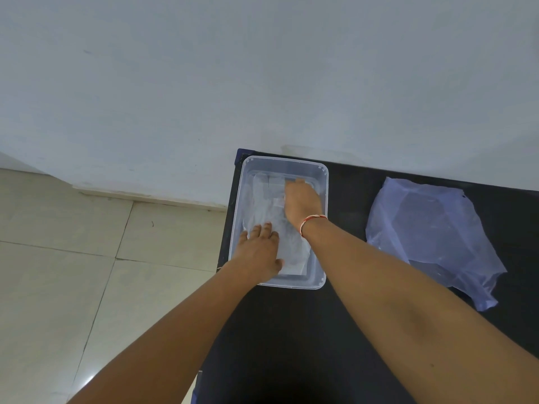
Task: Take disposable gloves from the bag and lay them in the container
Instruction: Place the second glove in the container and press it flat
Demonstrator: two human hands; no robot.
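1. Black table (335,330) is seen against a pale wall, tiled floor off to the left.
2. At its far left corner a clear container (323,182) is set, with thin transparent gloves (288,240) laid flat inside.
3. Left hand (258,252) is pressed open on the near part of the gloves, fingers spread.
4. Right hand (300,199), red thread at the wrist, is laid on their far end; its fingers are hidden, so the grip cannot be told.
5. Crumpled bag (431,234) is left well apart, on the right.
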